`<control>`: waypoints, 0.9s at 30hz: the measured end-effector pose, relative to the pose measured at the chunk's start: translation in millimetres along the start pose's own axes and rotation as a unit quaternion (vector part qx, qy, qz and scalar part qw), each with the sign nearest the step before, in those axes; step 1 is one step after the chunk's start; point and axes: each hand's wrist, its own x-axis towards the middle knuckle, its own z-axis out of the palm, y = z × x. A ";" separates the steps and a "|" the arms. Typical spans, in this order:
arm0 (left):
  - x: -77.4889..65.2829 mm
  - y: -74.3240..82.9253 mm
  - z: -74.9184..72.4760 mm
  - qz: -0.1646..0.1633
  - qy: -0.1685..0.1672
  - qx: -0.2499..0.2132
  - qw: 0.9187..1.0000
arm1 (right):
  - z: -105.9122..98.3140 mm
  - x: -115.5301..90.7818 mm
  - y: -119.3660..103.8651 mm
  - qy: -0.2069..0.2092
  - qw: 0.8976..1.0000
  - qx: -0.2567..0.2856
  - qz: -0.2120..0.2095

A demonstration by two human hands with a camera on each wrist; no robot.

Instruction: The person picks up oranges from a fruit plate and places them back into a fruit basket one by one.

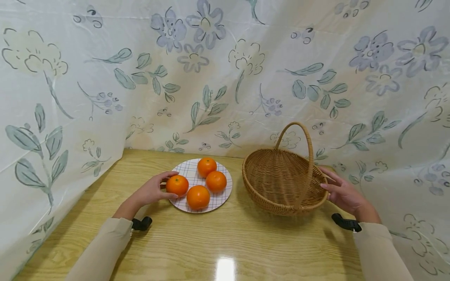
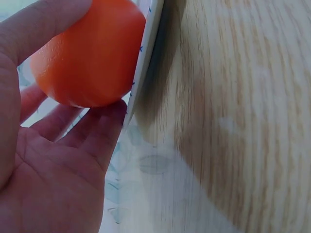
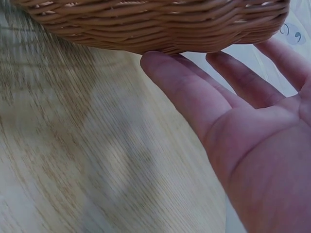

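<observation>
Several oranges lie on a round white plate with a blue grid pattern. Around the leftmost orange curl the thumb and fingers of my left hand. In the left wrist view, that orange sits against the plate, thumb on one side and fingertips on the other. To the right stands a brown wicker basket with an arched handle, nothing visible inside. My right hand touches its right side. In the right wrist view, fairly straight fingers meet the woven wall.
A wood-grain table lies beneath everything. Floral cloth hangs behind and along both sides, close to the right hand. The other oranges sit close beside the held one.
</observation>
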 end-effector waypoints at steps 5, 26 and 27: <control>-2.0 -1.2 -0.8 0.005 0.008 0.015 1.000 | 1.4 0.4 -0.4 0.002 1.000 -0.001 0.008; 3.4 36.4 -2.5 0.056 0.073 -0.062 0.994 | 3.5 -1.9 -1.4 0.015 1.000 -0.004 0.008; 4.2 40.7 -2.0 0.061 0.072 -0.064 0.993 | 3.0 -1.8 -1.1 0.018 1.000 -0.005 0.010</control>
